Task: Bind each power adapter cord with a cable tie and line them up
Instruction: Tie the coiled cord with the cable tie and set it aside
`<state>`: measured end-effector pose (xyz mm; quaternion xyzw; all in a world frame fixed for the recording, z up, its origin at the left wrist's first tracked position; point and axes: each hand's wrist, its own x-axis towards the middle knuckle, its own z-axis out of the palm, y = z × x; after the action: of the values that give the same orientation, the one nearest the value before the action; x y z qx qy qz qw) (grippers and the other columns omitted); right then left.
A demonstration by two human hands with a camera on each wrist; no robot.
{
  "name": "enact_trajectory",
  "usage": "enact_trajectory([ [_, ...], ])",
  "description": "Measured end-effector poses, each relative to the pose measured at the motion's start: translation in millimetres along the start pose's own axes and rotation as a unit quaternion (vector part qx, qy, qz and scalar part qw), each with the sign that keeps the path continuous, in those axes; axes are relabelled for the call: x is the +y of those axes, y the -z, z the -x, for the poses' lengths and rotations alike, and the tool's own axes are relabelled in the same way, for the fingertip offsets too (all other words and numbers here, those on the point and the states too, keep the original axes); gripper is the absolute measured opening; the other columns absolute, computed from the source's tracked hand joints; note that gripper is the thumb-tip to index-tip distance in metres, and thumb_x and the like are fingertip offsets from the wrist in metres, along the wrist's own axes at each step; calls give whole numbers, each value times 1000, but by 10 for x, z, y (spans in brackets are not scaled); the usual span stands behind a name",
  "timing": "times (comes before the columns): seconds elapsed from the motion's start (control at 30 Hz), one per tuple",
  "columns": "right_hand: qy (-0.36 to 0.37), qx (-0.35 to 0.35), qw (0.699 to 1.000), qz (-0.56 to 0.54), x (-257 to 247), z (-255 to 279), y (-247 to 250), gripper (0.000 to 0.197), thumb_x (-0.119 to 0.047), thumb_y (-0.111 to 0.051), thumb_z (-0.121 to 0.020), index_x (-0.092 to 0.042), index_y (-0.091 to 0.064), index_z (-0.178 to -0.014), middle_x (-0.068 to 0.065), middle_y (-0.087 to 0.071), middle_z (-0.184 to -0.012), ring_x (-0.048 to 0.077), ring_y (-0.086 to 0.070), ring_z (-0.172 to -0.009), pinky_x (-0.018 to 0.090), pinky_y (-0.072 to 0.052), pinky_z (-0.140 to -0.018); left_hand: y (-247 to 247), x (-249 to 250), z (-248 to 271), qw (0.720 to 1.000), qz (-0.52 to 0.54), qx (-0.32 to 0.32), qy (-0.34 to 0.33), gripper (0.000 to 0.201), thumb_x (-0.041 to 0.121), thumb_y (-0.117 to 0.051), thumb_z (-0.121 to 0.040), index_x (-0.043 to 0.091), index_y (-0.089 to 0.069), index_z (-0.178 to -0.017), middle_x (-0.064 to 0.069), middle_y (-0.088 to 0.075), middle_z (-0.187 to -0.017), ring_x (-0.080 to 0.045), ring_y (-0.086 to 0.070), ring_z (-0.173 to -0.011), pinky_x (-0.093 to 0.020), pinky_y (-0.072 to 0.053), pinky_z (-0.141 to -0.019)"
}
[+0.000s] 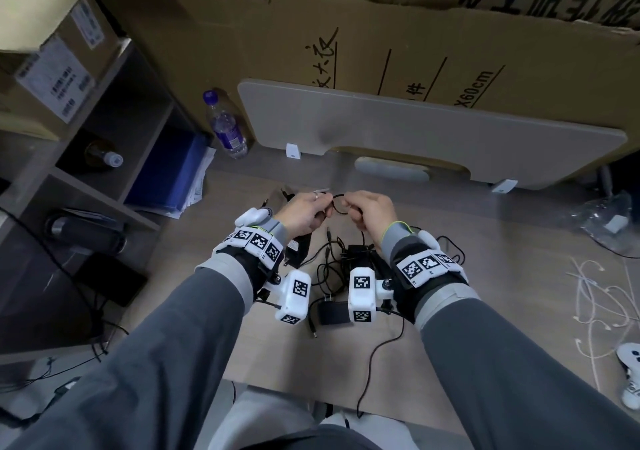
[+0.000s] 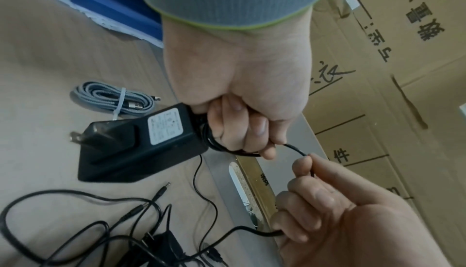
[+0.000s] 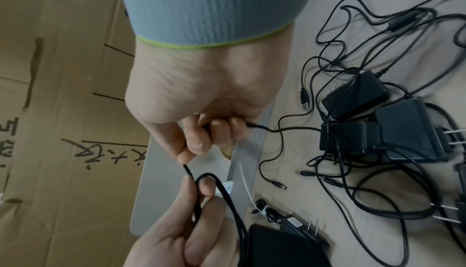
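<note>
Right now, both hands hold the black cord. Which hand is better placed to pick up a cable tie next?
Probably the right hand. It only pinches the cord, and the loose white ties lie on its side of the table. The left hand grips the coiled loops and the adapter, so letting go could undo the coil.

1. The black power adapter (image 2: 141,141) hangs raised above the desk, its thin cord (image 1: 338,204) partly looped into coils.
2. More black adapters (image 3: 383,127) lie on the desk, their cords tangled and unbound.
3. White cable ties (image 1: 599,297) lie scattered at the desk's right.

Both forearms reach forward at frame centre. The left hand (image 1: 304,215) and right hand (image 1: 370,211) meet there. Their fingers (image 2: 254,129) are curled, pinching.
</note>
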<state>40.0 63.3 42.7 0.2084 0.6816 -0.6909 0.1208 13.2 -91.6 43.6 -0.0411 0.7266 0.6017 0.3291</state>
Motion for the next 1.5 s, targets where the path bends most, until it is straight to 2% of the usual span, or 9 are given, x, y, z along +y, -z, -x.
enact_trajectory([
  [0.17,52,62,993,90,151,-130,-59,25,-26,-62,-96,-5,-73,-90,-17,-54,-46,-5,-46,-43,10,-36,-51,23,114,29,991,126,-43,-3,32,26,-38,-104,14,-49,-77,-2,-34,-48,-9,-18,-41,-16,-9,-35],
  [0.33,-25,-103,955,277,176,-50,-274,36,-37,-54,-98,-6,-68,-89,-4,-55,-56,13,-44,-48,26,-33,-51,124,237,-97,983,180,23,-30,27,21,-38,-105,0,-53,-112,-18,-71,-100,-18,-57,-56,-22,-44,-47],
  [0.43,-14,-192,882,431,7,21,-416,33,-27,-51,-97,-16,-56,-67,-4,-57,-62,13,-49,-55,27,-35,-57,169,190,-183,987,150,58,25,60,53,-41,-99,3,-53,-129,-15,-67,-120,-21,-68,-88,-31,-54,-76],
  [0.5,12,-172,860,480,-109,5,-447,29,-33,-54,-92,-17,-62,-69,-1,-60,-71,20,-54,-66,28,-38,-61,211,158,-174,993,82,40,76,80,77,-32,-88,9,-63,-117,-8,-71,-98,-17,-66,-72,-31,-51,-69],
  [0.63,79,-85,917,381,-320,-84,-304,24,-37,-60,-85,-19,-72,-75,-4,-68,-69,17,-60,-68,29,-44,-63,241,103,-57,995,-45,-35,80,95,87,-8,-80,13,-67,-76,-4,-58,-58,-14,-44,-45,-25,-31,-48],
  [0.83,54,88,968,228,-119,-275,-130,27,-47,-62,-91,-23,-68,-78,-4,-68,-76,13,-60,-71,27,-42,-64,213,312,-50,990,89,-107,40,79,67,-15,-97,5,-63,-96,1,-25,-51,-11,-14,-40,-22,-11,-37],
  [1.13,-19,-153,931,332,23,-129,-293,20,-29,-61,-92,-14,-75,-88,-5,-52,-54,9,-42,-47,23,-36,-55,222,287,-298,992,74,47,91,96,85,-27,-81,4,-66,-114,-11,-75,-95,-23,-65,-75,-32,-51,-71],
  [1.27,84,-70,950,294,-268,-191,-224,15,-25,-67,-83,-23,-72,-70,-7,-64,-60,8,-52,-57,25,-43,-62,134,244,-141,995,-27,-3,101,89,79,-11,-89,7,-61,-72,-6,-59,-58,-18,-47,-47,-18,-33,-40],
  [1.5,57,77,991,93,-101,-279,-183,19,-30,-71,-88,-11,-70,-90,4,-67,-76,12,-57,-65,23,-47,-62,94,288,-103,992,79,-89,52,47,50,-37,-101,11,-61,-110,6,-46,-55,-5,-22,-39,-17,-12,-34],
])
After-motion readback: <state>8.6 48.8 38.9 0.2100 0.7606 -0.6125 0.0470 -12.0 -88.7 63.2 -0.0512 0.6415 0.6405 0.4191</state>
